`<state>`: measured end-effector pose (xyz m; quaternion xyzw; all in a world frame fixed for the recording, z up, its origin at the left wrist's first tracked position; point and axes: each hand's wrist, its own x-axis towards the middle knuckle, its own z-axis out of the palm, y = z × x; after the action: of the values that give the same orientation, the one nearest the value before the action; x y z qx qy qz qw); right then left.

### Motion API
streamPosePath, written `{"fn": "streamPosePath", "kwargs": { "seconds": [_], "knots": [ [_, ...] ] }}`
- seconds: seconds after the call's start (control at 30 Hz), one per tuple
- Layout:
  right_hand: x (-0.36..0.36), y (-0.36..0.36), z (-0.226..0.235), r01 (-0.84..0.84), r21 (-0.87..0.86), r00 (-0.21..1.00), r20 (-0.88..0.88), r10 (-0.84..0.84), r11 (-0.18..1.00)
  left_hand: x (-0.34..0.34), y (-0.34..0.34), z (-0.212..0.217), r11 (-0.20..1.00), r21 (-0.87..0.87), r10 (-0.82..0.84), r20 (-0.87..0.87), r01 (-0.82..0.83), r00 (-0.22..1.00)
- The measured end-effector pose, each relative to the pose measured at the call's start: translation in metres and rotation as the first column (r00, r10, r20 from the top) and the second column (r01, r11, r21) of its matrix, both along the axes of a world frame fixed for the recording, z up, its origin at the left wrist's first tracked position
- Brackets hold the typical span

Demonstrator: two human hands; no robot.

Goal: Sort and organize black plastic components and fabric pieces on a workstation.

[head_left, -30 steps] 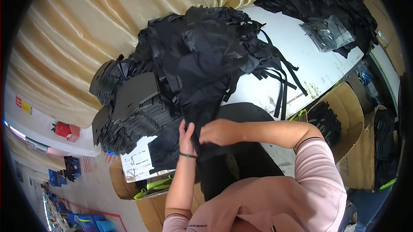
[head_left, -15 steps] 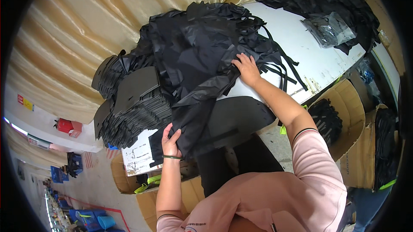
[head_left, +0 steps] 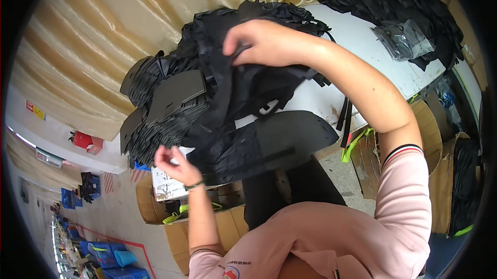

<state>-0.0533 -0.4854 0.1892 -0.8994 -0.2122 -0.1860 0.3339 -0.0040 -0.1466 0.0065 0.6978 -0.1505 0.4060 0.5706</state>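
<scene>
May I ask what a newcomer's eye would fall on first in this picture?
Probably the black fabric heaped at upper centre, gripped by the right hand. Left of it sit stacked dark panels, the left hand near their lower edge. A gold curtain fills the upper left.

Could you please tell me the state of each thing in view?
Right hand, pinching thin black fabric
Left hand, loosely curled, apparently empty
Black fabric heap, crumpled
Flat dark grey rounded panels, stacked
Large dark-grey rounded panel, partly covered
Right-hand brown cardboard box, open
Shiny beige cloth curtain, hanging in folds
</scene>
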Motion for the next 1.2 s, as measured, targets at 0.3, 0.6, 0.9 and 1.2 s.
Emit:
{"fn": "streamPosePath", "kwargs": {
  "seconds": [0.3,0.6,0.9,1.2],
  "knots": [
    [-0.006,0.186,0.043,-0.227,0.523,0.773,-0.416,0.479,0.822,-0.064,-0.091,-0.002,0.949,-0.098,-0.312,-0.143,0.300,0.939],
    [-0.042,0.268,0.101,-0.253,0.782,0.761,-0.203,0.616,0.570,-0.036,-0.040,-0.018,0.949,-0.249,-0.218,-0.069,0.195,0.973],
    [-0.021,0.287,0.116,-0.281,0.852,0.800,-0.046,0.598,0.441,-0.044,-0.014,-0.033,0.993,0.004,0.115,-0.085,-0.115,0.990],
    [-0.012,0.249,0.116,-0.209,0.934,0.869,0.041,0.493,0.290,-0.037,-0.040,-0.042,0.991,-0.113,0.038,-0.228,-0.065,0.973]
  ]
}}
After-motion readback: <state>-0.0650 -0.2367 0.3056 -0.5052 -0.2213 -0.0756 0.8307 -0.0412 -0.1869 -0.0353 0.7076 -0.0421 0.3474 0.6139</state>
